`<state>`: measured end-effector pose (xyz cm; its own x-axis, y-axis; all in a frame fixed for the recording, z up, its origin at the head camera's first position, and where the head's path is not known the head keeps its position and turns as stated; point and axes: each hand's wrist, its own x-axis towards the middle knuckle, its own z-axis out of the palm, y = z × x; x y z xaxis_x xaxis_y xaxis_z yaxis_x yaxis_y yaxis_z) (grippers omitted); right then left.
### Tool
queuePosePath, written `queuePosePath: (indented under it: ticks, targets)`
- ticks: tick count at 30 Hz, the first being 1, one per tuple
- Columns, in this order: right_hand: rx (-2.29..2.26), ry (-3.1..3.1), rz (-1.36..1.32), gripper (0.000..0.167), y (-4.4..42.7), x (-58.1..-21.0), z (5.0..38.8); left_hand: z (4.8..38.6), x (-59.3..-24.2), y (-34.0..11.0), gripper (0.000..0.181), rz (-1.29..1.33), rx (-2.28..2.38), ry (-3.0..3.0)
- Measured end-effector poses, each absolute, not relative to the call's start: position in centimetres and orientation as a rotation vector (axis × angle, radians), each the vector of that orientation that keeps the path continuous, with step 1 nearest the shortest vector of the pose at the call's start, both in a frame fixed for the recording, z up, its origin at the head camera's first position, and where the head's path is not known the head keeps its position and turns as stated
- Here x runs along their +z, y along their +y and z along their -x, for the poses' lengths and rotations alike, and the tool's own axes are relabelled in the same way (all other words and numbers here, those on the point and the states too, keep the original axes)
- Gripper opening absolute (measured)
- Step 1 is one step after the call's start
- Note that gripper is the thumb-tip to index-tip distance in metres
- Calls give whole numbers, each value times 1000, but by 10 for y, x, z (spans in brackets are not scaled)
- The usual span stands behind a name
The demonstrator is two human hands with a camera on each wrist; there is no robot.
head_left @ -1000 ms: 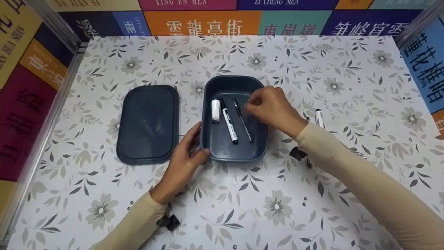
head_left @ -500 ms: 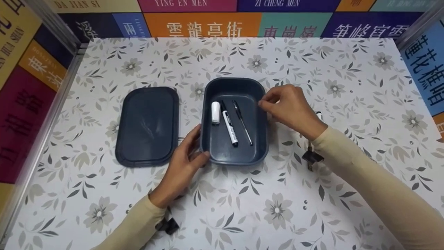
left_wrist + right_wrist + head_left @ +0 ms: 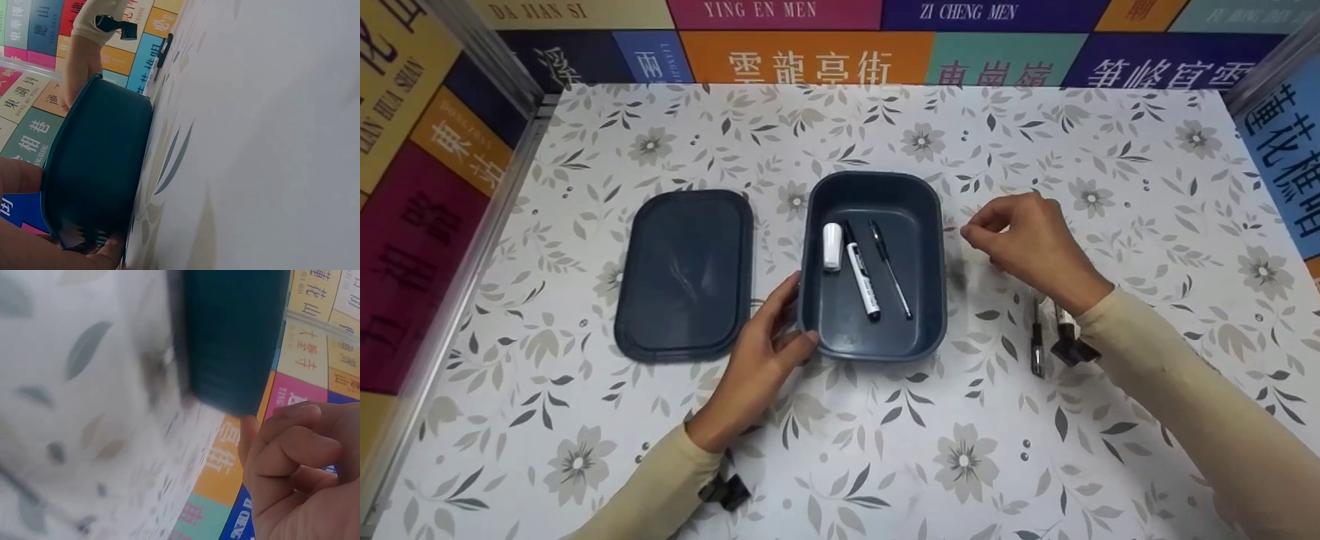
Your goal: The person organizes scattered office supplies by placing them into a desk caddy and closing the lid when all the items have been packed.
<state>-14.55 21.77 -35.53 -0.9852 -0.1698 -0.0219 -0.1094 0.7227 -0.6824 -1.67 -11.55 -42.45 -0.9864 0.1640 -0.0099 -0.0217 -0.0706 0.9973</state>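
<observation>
A dark blue plastic box (image 3: 877, 345) stands uncovered on the table. Inside lie a short white rounded object (image 3: 832, 247), a white marker with black ends (image 3: 862, 281) and a slim pen (image 3: 891, 270). My left hand (image 3: 757, 367) holds the box's left side near its front corner. In the left wrist view its thumb (image 3: 19, 175) is at the rim and its fingers reach along the wall. To the right of the box, my right hand (image 3: 1027, 240) hovers with loosely curled fingers. Nothing shows in it in the right wrist view (image 3: 298, 467).
Left of the box lies its matching lid (image 3: 686, 274). A black pen (image 3: 1037, 349) and a partly hidden white marker (image 3: 1065, 324) rest near the right wrist. A flowered cloth (image 3: 960, 457) covers the table, and printed panels (image 3: 810, 64) stand behind it.
My right hand has moved rightward, from over the box to beyond its right rim. The left hand stays at the box, and the things inside keep their places.
</observation>
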Motion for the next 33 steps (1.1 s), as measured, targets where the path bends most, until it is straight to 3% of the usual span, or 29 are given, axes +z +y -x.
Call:
queuePosePath:
  ticks: [12, 33]
  targets:
    - [-926, 2909, 235, 24, 263, -368, 139, 16, -424, -116, 82, -138, 2187, 2074]
    - [-770, 2942, 240, 16, 297, -390, 116, 18, -425, -115, 81, -167, 2175, 2101]
